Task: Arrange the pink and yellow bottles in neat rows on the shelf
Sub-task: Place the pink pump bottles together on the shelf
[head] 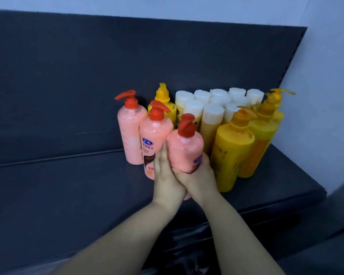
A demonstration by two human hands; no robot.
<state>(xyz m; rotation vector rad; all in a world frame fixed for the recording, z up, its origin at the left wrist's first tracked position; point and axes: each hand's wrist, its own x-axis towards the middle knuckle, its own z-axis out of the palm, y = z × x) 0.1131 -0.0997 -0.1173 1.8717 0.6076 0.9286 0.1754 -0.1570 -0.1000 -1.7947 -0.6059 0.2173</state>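
— What's on the left?
— Two pink plastic pump bottles with red tops (130, 135), upright on the dark grey shelf (68, 185).
— And the hands?
— The left hand (163, 173) presses straight fingers against a third pink pump bottle (185, 149). The right hand (199, 173) curls round its lower part. Yellow plastic pump bottles (232, 151) stand just beside it.

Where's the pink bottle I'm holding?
Head view, centre: the held pink bottle is between a second pink bottle on its left and a yellow bottle on its right.
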